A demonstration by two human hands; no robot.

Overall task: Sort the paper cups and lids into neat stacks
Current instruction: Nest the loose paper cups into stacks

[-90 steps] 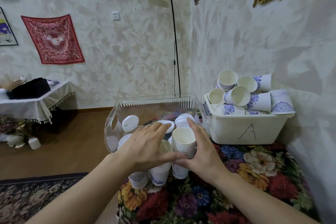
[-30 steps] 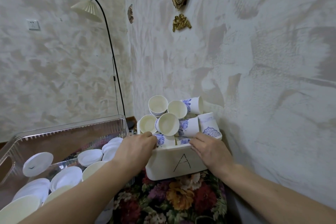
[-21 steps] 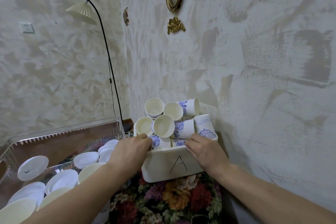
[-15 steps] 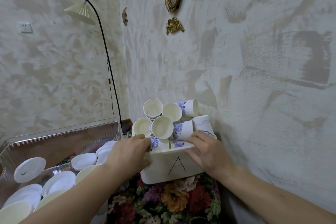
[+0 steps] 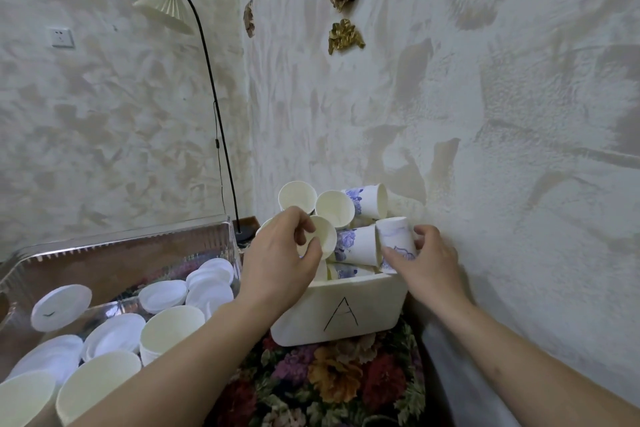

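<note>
floral tablecloth [image 5: 332, 378], plastered walls [image 5: 485, 114]

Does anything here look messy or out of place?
Yes: the paper cups in the white bin marked A lie heaped on their sides, mouths pointing different ways, not nested. Each hand holds one: left hand, right hand.

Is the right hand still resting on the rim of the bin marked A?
No, the right hand has come off the white bin and now grips an upside-down paper cup in the pile.
</note>
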